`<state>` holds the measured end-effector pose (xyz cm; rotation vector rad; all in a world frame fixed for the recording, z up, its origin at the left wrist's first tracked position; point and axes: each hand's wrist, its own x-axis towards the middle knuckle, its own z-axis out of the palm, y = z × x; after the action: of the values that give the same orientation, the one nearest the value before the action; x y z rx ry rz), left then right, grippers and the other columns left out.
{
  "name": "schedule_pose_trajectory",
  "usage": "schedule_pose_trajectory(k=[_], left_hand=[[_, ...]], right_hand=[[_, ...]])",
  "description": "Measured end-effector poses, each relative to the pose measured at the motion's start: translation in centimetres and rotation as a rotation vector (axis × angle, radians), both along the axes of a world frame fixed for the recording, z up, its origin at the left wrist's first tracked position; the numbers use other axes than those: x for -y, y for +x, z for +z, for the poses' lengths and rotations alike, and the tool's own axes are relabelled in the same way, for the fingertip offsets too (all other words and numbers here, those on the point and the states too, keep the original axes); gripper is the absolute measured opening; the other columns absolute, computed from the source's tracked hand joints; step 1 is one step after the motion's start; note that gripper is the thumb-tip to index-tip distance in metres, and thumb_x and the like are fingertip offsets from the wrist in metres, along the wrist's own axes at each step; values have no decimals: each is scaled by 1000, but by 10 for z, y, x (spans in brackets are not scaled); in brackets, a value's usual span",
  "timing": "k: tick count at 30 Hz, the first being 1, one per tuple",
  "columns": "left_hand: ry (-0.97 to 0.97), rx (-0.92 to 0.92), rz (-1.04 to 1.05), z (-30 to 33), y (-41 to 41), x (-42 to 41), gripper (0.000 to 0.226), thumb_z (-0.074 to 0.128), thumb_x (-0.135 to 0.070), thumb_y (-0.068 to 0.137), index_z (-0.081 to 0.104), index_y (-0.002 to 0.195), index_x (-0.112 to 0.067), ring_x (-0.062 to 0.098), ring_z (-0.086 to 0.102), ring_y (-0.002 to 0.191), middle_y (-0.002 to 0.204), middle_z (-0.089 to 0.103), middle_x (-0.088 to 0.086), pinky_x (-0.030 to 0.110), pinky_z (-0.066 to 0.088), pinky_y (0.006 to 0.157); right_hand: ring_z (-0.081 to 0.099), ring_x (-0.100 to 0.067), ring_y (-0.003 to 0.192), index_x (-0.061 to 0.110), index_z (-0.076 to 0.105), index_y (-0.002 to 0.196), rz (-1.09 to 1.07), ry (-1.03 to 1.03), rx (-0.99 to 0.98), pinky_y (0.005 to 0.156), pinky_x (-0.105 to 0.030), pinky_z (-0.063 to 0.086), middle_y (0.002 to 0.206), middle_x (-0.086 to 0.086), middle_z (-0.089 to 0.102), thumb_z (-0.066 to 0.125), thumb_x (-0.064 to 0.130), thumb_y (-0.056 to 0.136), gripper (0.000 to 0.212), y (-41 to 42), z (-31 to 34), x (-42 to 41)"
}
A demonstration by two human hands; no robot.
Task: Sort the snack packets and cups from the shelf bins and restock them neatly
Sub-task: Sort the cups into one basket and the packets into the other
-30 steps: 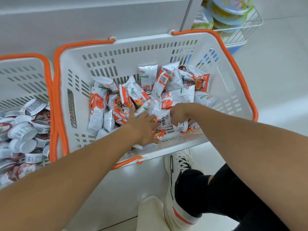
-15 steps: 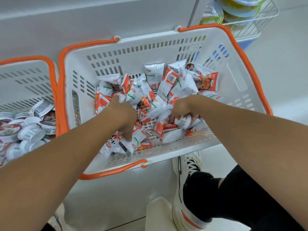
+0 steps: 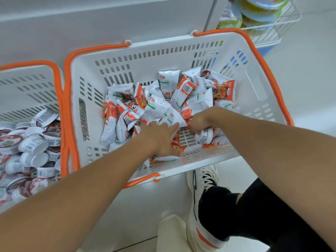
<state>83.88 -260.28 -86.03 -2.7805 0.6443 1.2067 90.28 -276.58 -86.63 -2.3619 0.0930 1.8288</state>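
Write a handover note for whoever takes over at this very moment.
Right hand: grips a small cup inside the packet basket.
Left hand: fingers spread, pressing on the snack packets there.
Cup basket at left holds the other cups.
Done: most cups separated.
Left: move the held cup over, check for more, tidy the packets.

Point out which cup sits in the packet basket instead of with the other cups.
The small white cup gripped in the right hand, inside the middle basket among the packets. All the other cups lie in the left basket.
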Motion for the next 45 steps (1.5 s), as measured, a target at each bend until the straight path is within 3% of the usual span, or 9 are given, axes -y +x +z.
schedule_pose_trajectory(k=[3,6,10,15,23,32,39,42,45], left_hand=[[94,-37,-45,-14,-3,1,91,41,-85,79,-1,152,-52,43,2,148,166,-4,-3,74,15,109],[167,-34,-92,-13,6,-2,94,48,-84,78,0,153,-53,42,0,148,166,-10,0,72,21,106],[260,12,-139,-15,14,-6,94,53,-79,80,6,155,-47,39,-1,148,166,-7,-1,71,23,107],[308,7,-154,-7,21,-9,90,55,-73,83,14,156,-40,37,-3,150,166,-6,-3,67,20,111],[-408,-179,395,34,38,-39,101,76,-66,70,32,152,-26,21,45,134,153,39,-6,36,38,109],[-911,377,806,119,38,-133,45,87,-20,71,63,109,-19,9,61,73,92,66,-4,30,55,73],[-317,151,1088,128,-28,-306,29,70,-8,84,63,112,-12,22,66,60,83,70,14,37,61,62],[-5,-43,1071,103,-79,-344,6,64,-13,89,63,93,-9,20,57,47,72,66,12,25,50,51],[103,-29,1208,74,-106,-360,11,63,-15,92,56,83,-12,19,56,60,86,61,9,26,46,53]], right_hand=[[35,-15,55,10,43,73,326,-138,130,50,-21,40,71,-6,42,42,4,99,27,1,15,7],[44,-17,61,6,61,86,601,-248,113,64,-25,42,82,-7,50,38,6,99,26,-4,13,4],[57,-31,123,12,55,135,591,-305,115,95,-41,48,134,-8,57,49,37,96,46,-22,-15,-3],[62,-22,85,16,65,103,651,-283,370,68,-33,48,90,3,61,79,38,75,38,-30,-23,-5],[59,-13,55,13,66,104,-608,393,-39,42,-18,47,85,-9,69,67,41,91,30,25,58,-7],[62,-12,57,14,66,107,-807,925,51,40,-17,47,78,-3,68,64,38,94,27,24,134,-132],[62,-18,68,14,68,80,-608,953,381,55,-26,52,71,-1,65,82,22,79,16,-48,124,-280],[67,-21,77,4,69,98,-326,800,223,65,-30,60,91,-10,69,80,16,81,24,-94,101,-318],[66,-28,109,4,61,125,-532,819,150,88,-36,59,127,-17,62,71,3,87,39,-117,86,-331]])
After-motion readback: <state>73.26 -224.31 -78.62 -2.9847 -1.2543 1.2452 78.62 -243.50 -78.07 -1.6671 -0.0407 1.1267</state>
